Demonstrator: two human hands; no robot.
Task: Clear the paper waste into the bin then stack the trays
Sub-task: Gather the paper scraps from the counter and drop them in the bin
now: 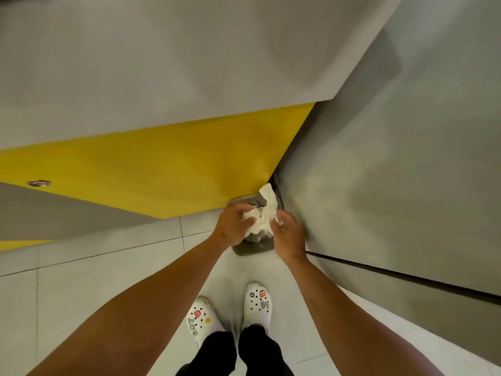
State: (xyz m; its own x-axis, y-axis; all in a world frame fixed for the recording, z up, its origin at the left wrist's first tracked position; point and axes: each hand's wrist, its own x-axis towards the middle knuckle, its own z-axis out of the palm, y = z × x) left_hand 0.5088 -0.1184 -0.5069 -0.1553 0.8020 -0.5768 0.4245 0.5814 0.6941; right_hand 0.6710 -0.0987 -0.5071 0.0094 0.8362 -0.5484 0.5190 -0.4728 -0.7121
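Note:
Crumpled white paper waste [263, 218] is bunched between my two hands. My left hand [234, 226] grips its left side with curled fingers. My right hand [288, 234] holds the right side, fingers bent around the paper. Both hands hover right over a small grey bin [250, 249] standing on the floor in a corner; most of its top is hidden by my hands and the paper. No trays are in view.
The bin stands where a yellow and grey wall [162, 164] meets a grey metallic panel [393, 172] on the right. Pale floor tiles [108, 267] lie on the left. My white clogs [230, 313] stand just behind the bin.

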